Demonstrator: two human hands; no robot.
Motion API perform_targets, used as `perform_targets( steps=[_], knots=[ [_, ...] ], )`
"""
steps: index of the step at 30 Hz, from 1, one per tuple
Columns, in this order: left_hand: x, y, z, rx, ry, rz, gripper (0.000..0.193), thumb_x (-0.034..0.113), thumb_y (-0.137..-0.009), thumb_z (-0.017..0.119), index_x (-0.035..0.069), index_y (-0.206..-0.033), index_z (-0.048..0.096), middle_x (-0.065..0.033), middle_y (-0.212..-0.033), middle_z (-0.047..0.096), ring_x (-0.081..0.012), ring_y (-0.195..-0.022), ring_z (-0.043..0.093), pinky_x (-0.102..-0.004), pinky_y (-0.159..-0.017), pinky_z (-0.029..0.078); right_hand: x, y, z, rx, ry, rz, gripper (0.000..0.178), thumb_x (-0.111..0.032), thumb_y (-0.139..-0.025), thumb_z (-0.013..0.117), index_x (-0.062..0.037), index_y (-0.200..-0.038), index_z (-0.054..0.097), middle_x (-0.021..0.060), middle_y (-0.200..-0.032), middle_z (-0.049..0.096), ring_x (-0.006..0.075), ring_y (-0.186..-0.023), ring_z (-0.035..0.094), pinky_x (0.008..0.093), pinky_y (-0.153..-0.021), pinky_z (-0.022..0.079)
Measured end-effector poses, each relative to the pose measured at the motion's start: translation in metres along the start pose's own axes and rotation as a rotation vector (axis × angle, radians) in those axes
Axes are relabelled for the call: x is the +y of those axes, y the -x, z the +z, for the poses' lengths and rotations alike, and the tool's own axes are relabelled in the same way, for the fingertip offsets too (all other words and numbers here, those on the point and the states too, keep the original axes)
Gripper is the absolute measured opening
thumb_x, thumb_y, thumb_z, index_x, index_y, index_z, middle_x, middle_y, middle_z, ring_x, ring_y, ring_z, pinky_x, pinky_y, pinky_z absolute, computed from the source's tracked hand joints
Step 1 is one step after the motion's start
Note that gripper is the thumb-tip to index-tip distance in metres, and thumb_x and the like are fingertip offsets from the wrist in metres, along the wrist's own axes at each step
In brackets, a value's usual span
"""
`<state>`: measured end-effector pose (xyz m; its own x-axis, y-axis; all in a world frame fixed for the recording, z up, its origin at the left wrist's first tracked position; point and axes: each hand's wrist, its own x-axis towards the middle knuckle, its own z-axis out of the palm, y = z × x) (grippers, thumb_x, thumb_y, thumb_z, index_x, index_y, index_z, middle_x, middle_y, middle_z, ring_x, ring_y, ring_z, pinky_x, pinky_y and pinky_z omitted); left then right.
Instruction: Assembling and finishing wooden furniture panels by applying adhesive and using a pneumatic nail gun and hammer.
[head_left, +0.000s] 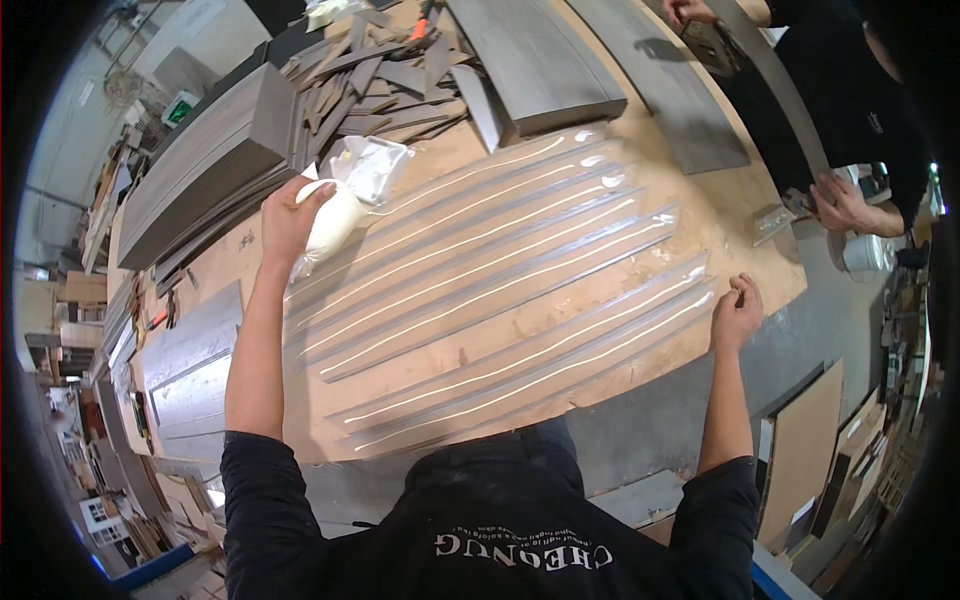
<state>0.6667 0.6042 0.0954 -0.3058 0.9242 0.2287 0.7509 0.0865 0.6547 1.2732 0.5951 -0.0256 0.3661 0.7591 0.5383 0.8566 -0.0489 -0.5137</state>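
Note:
My left hand (290,215) grips the top of a soft, bulging bag of cream-white glue (338,218) at the left ends of the upper strips. The bag's lower side rests close to the strips, and its tip is hard to make out. Several thin grey strips (500,290) lie side by side across the table, each with a wavy cream line of glue (470,375) along it. White blobs of glue (592,160) sit at the far right ends of some strips. My right hand (738,312), fingers curled in with nothing visible in them, hovers beside the right ends of the nearest strips.
Beyond the strips lie a heap of grey offcuts (385,85), a crumpled clear plastic bag (370,165) and stacked grey boards (540,65). More boards (205,165) stand at the left. At the right, a co-worker's hand (855,205) holds a long grey strip (785,90).

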Motion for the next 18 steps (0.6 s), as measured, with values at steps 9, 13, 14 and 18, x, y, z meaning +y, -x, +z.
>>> perform_targets(
  steps=[9,13,14,18],
  knots=[
    [-0.065,0.027,-0.053,0.071,-0.064,-0.051,0.023,0.025,-0.080,0.068,0.003,-0.087,0.069,-0.0073,-0.065,0.062,-0.0113,-0.059,0.054,-0.0270,-0.057,0.042,0.012,0.001,0.005,-0.050,-0.067,0.013,0.020,-0.001,-0.076,0.050,-0.0008,-0.091,0.064,0.0164,-0.109,0.061,0.0290,-0.100,0.059,0.0354,-0.083,0.048],
    [-0.095,0.036,-0.073,0.062,-0.187,-0.145,0.028,0.030,-0.080,0.068,0.003,-0.087,0.068,-0.0088,-0.066,0.063,-0.0143,-0.059,0.057,-0.0285,-0.057,0.043,0.021,0.002,0.006,-0.068,-0.099,0.041,0.020,-0.002,-0.079,0.049,-0.0003,-0.093,0.063,0.0149,-0.113,0.060,0.0256,-0.101,0.059,0.0335,-0.086,0.047],
    [-0.105,0.038,-0.078,0.077,-0.195,-0.187,0.030,0.032,-0.080,0.067,0.003,-0.087,0.068,-0.0093,-0.067,0.063,-0.0146,-0.060,0.058,-0.0288,-0.057,0.043,0.025,0.002,0.006,-0.090,-0.119,0.059,0.019,-0.003,-0.082,0.049,-0.0001,-0.096,0.063,0.0140,-0.115,0.059,0.0240,-0.103,0.058,0.0327,-0.089,0.046],
    [-0.141,0.046,-0.097,0.089,-0.183,-0.174,0.029,0.032,-0.079,0.068,0.004,-0.087,0.068,-0.0104,-0.067,0.064,-0.0157,-0.060,0.059,-0.0298,-0.057,0.043,0.025,0.003,0.008,-0.104,-0.124,0.053,0.020,-0.003,-0.083,0.049,0.0010,-0.097,0.062,0.0147,-0.117,0.058,0.0240,-0.104,0.057,0.0328,-0.090,0.045]
  ],
)
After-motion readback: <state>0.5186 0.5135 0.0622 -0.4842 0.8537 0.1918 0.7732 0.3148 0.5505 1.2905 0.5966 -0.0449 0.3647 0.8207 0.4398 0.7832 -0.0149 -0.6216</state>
